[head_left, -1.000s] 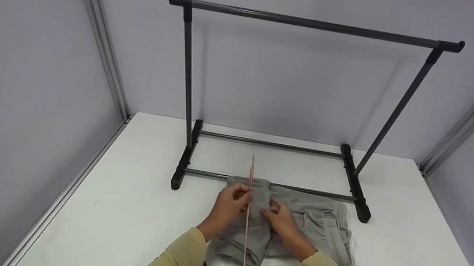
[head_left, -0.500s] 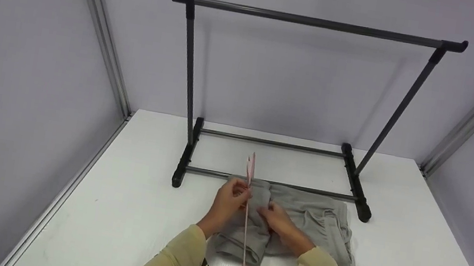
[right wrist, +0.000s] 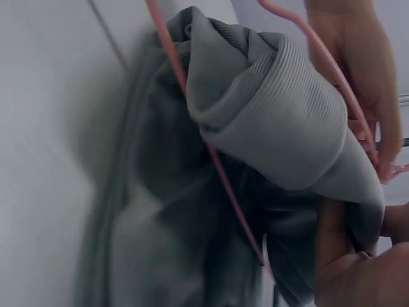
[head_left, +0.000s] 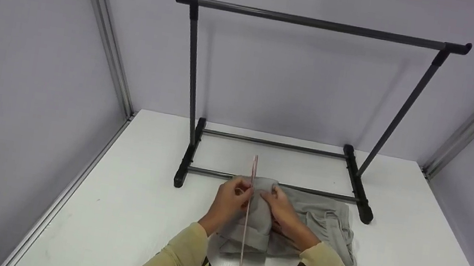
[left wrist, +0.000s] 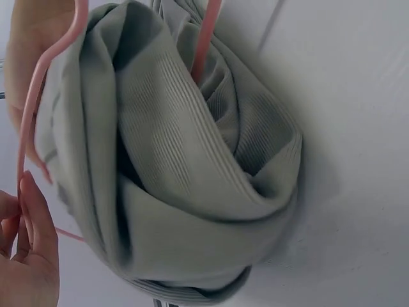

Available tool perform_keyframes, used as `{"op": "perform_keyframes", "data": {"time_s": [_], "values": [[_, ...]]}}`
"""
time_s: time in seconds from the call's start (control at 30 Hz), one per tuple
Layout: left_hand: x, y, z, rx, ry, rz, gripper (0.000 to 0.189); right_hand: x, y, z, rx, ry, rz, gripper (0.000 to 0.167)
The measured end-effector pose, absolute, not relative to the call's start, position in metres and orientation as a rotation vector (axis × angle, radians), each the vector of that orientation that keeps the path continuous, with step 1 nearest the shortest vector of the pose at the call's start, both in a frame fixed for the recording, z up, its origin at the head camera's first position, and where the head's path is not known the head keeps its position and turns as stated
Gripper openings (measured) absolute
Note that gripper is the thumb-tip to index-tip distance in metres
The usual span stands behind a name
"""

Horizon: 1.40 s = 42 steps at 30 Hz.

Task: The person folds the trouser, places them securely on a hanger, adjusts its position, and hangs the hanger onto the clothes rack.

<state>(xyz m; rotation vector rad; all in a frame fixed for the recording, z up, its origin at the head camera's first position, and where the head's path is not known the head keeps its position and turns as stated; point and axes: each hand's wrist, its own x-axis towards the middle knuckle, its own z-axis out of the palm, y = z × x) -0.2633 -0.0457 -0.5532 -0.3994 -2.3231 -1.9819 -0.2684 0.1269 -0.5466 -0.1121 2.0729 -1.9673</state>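
A thin pink hanger (head_left: 244, 232) stands edge-on in the head view, pinched by my left hand (head_left: 225, 201) between thumb and fingers. Grey ribbed trousers (head_left: 323, 217) lie folded on the table, with a waistband-like gathered end to the right. Their left part passes through the hanger and is bunched over its bar. With thumb on top, my right hand (head_left: 285, 213) grips this raised fold just right of the hanger. In the right wrist view some right-hand fingers are hidden under the cloth (right wrist: 275, 121). The hanger's bar (left wrist: 206, 38) disappears into the folds in the left wrist view.
A dark metal garment rack (head_left: 323, 24) stands behind the hands. Its front base rail (head_left: 212, 173) runs right behind the trousers, which overlap it. Pale walls enclose the white table (head_left: 122, 209) at the back and sides.
My right hand has shifted slightly away from me and lifted the fold, whose near edge has risen. The hanger turned a little, then came back edge-on. My left hand keeps its pinch.
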Motion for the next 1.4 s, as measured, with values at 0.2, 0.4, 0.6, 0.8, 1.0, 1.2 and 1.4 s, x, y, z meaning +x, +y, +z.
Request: {"op": "perform_keyframes", "data": {"time_s": [0.2, 0.4, 0.6, 0.8, 1.0, 1.2, 1.4], "values": [[-0.259, -0.047, -0.541, -0.425, -2.275, -1.983, 0.008, -0.269, 0.133, -0.509, -0.202, 2.190, -2.021, 0.037], [-0.253, -0.048, -0.529, -0.480, -2.230, -2.002, 0.006, -0.266, 0.144, -0.470, -0.197, 2.327, -1.993, 0.032], [-0.266, -0.042, -0.548, -0.483, -2.245, -1.974, 0.006, -0.250, 0.147, -0.426, -0.278, 2.392, -1.952, 0.025], [-0.265, -0.036, -0.550, -0.508, -2.272, -1.948, 0.007, -0.246, 0.153, -0.408, -0.370, 2.433, -1.969, 0.023], [-0.265, -0.035, -0.550, -0.534, -2.291, -1.856, 0.008, -0.256, 0.168, -0.404, -0.346, 2.415, -2.100, 0.028], [-0.266, -0.036, -0.545, -0.505, -2.300, -1.781, 0.005, -0.256, 0.177, -0.390, -0.344, 2.372, -2.250, 0.029], [-0.269, -0.039, -0.535, -0.458, -2.202, -1.819, 0.004, -0.246, 0.193, -0.378, -0.334, 2.284, -2.384, 0.025]]}}
